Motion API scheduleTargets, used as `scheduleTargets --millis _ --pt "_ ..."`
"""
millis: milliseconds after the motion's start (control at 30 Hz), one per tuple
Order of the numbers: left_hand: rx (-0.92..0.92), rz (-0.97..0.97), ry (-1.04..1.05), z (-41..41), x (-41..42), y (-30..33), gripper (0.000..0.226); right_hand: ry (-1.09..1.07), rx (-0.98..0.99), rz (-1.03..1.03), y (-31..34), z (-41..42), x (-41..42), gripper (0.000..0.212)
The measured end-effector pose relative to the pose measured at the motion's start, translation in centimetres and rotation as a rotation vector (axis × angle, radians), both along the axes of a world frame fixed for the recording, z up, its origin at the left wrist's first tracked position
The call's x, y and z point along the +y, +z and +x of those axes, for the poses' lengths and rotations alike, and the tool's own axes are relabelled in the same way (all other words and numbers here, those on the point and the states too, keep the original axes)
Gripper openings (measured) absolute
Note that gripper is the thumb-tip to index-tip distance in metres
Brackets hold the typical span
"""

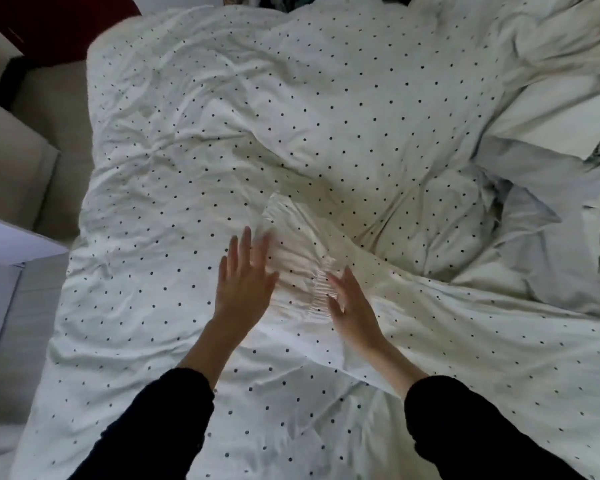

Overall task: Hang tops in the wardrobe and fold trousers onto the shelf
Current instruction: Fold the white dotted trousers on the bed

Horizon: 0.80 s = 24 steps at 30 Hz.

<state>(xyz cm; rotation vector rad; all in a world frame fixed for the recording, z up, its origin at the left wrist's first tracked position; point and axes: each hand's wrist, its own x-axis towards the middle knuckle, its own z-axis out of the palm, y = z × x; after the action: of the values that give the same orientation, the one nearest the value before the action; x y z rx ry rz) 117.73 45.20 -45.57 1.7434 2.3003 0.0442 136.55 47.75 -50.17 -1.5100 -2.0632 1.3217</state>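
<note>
A small white garment with a gathered, elasticated edge is seen lying on the polka-dot duvet of the bed, in the near middle of the scene, and it is hard to tell apart from the bedding beneath it; whether it is a top or a pair of trousers cannot be told with certainty, though the ruched band suggests a waistband. The left hand is held flat with straight, spread fingers at the garment's left edge, and the right hand is likewise opened out, fingers extended, at the gathered band on the right; nothing is gripped by either hand. Both are slightly blurred, so it cannot be said for certain whether the cloth is being pressed or only approached. The step in hand is judged to be the smoothing or laying-out of the piece before a fold. A rumpled heap of pale clothing is seen well apart at the right, and neither wardrobe nor shelf is in view. For the next move, an edge would need to be pinched and carried across in an even fold, with care that the soft duvet below is not gathered up with the thin fabric.
</note>
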Motion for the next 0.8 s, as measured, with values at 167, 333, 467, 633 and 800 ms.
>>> scheduleTargets --millis 167,333,467,633,800 --pt "-0.459 -0.115 0.479 -0.9 2.3 0.7 0.074 0.092 -0.190 0.339 -2.6 -0.1 -0.8 0.047" --pt "-0.213 -0.046 0.328 2.5 3.3 2.8 0.029 0.174 -0.205 0.010 -0.3 0.7 0.2 0.041" --pt "-0.075 0.013 0.128 10.2 3.1 4.5 0.026 -0.279 0.425 -0.830 1.6 5.4 0.6 0.045" --pt "0.057 0.021 -0.145 19.3 2.5 3.0 0.045 -0.691 0.912 -1.185 0.0 10.8 3.1 0.057" --pt "-0.280 -0.385 -0.189 21.1 2.8 -0.2 0.040 -0.810 0.883 -1.112 -2.7 13.5 3.9 0.062"
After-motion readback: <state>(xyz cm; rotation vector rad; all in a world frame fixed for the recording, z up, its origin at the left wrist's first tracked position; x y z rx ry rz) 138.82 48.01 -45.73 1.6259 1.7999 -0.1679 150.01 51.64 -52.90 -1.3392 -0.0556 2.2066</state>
